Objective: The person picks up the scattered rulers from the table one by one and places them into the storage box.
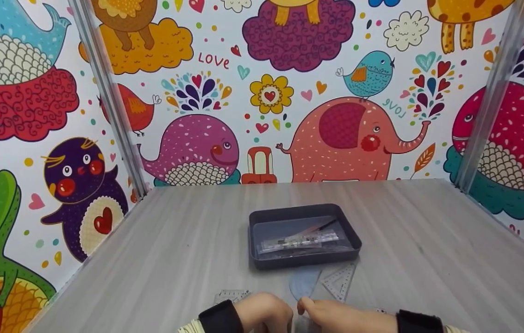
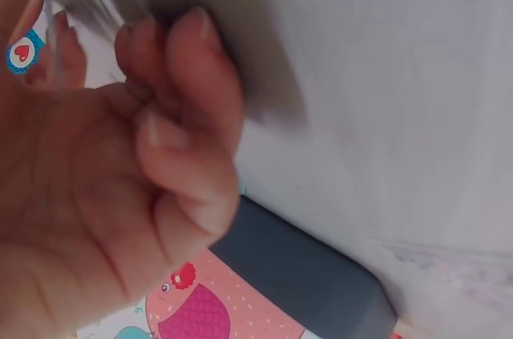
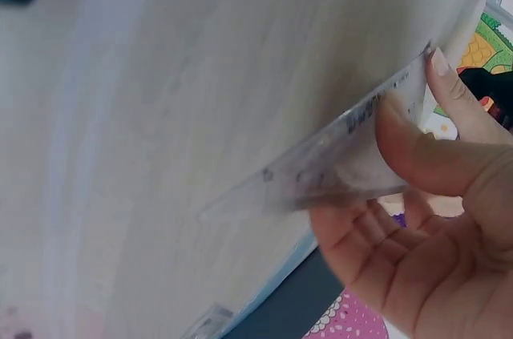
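Both hands sat together at the near edge of the table. The right hand pinched a clear plastic sleeve between thumb and fingers, its printed strip showing in the right wrist view. The left hand had its fingers curled in tight; whether they gripped the same sleeve could not be told through the blur. Just beyond the hands lay a clear protractor, with a clear set square on its right and another clear ruler piece to the left. Farther off stood a dark grey tray holding a clear ruler and a thin brush.
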{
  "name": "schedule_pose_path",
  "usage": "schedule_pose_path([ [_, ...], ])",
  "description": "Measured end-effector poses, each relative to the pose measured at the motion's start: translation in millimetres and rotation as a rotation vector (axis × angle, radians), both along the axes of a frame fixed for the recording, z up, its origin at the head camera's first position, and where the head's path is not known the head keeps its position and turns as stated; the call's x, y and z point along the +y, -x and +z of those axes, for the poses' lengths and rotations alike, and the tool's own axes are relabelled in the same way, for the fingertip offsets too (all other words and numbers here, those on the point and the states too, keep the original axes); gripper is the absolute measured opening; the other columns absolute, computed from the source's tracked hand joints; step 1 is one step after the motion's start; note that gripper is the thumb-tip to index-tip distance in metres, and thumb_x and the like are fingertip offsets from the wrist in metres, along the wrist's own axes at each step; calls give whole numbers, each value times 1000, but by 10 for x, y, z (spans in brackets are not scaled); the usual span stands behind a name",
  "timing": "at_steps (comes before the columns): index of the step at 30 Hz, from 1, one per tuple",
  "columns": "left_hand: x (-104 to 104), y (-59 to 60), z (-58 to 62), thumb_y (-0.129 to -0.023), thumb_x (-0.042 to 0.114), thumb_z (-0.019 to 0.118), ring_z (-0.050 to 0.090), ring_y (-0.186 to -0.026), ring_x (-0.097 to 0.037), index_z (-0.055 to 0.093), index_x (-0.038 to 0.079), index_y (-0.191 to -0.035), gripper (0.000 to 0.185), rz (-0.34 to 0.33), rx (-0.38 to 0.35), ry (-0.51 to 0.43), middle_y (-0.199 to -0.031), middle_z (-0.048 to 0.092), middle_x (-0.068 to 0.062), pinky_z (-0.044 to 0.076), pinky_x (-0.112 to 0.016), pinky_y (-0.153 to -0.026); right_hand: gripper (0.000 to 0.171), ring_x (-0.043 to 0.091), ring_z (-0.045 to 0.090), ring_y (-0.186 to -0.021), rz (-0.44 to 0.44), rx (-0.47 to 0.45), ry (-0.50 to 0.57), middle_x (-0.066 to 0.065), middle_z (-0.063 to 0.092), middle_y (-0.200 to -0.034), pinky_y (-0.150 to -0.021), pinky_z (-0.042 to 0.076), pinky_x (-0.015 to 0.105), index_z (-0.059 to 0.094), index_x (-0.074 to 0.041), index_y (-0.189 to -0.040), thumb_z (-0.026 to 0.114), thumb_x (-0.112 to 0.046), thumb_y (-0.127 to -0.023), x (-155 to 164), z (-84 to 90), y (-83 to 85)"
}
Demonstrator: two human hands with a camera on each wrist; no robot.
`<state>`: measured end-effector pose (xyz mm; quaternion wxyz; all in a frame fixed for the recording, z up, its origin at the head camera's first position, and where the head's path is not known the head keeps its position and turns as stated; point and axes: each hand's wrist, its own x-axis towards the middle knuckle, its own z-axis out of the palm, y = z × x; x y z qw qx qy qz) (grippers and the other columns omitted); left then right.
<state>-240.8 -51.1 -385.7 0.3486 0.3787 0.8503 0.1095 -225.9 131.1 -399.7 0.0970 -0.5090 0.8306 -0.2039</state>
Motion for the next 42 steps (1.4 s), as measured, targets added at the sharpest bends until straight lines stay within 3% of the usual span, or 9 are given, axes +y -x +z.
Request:
schedule_pose_path([
  [2, 128, 30, 5, -75, 11, 51, 35, -42, -8, 46, 8, -52, 23, 115, -38, 306, -50, 40, 4, 32, -20, -39, 32, 0, 30, -48, -64, -30, -1, -10, 35, -57, -44, 30, 14, 38, -8, -97, 53, 1, -71, -5, 10, 8],
  [3, 156, 41, -11, -75, 11, 52, 37, -44, -9, 49, 7, -55, 20, 121, -21, 340, -51, 42, 3, 34, -21, -40, 36, 0, 30, -47, -78, -24, 2, -10, 35, -56, -44, 29, 14, 39, -9, -96, 54, 5, -67, -1, 16, 10],
  [11, 186, 31, -41, -71, 6, 53, 32, -43, -11, 43, 9, -52, 21, 14, 150, 365, -48, 33, 3, 27, -22, -38, 45, -2, 35, -46, -30, 158, 29, -5, 46, -52, -45, 28, 8, 41, -9, -92, 54, 10, -53, 21, 51, 16],
  [14, 149, 7, -15, -66, 4, 51, 27, -40, -11, 34, 10, -46, 27, -57, 239, 299, -44, 26, 4, 22, -21, -37, 42, -2, 39, -47, -29, 229, 24, -6, 48, -54, -47, 29, 7, 42, -11, -92, 60, 6, -58, 37, 124, 6],
  [22, -104, -26, -51, -55, 12, 57, 23, -42, -2, 47, 10, -45, 14, -525, 729, -410, -48, 28, 8, 18, -10, -38, 34, -1, 45, -53, -213, 155, -31, -9, 51, -60, -48, 38, 16, 49, -14, -91, 59, 3, -64, 182, 532, 146],
  [27, -39, -59, -21, -53, 10, 57, 23, -41, -4, 41, 12, -45, 18, -412, 745, -170, -46, 24, 8, 18, -13, -36, 34, 2, 47, -55, -275, 239, 94, -4, 54, -63, -50, 41, 17, 52, -8, -92, 51, 11, -64, 295, 709, 490],
  [34, -26, -69, 1, -52, 3, 56, 20, -41, -6, 33, 10, -41, 26, -346, 602, -186, -46, 24, 5, 16, -13, -37, 31, 8, 51, -60, -499, 403, 244, 1, 56, -68, -52, 42, 22, 53, -7, -95, 52, 9, -69, 253, 748, 1040],
  [38, 118, -91, 4, -57, 3, 54, 19, -39, -9, 25, 12, -42, 34, -232, 629, 179, -44, 19, 5, 16, -19, -34, 23, 15, 54, -63, -603, 560, 247, 3, 57, -73, -54, 43, 28, 55, -8, -96, 52, 2, -75, 176, 652, 1334],
  [42, 251, -99, -34, -61, 6, 55, 23, -41, -13, 29, 10, -42, 33, -140, 617, 416, -45, 24, 2, 21, -24, -34, 8, 21, 54, -63, -551, 717, 153, 6, 53, -75, -52, 44, 30, 54, -5, -84, 52, -1, -77, 140, 451, 1511],
])
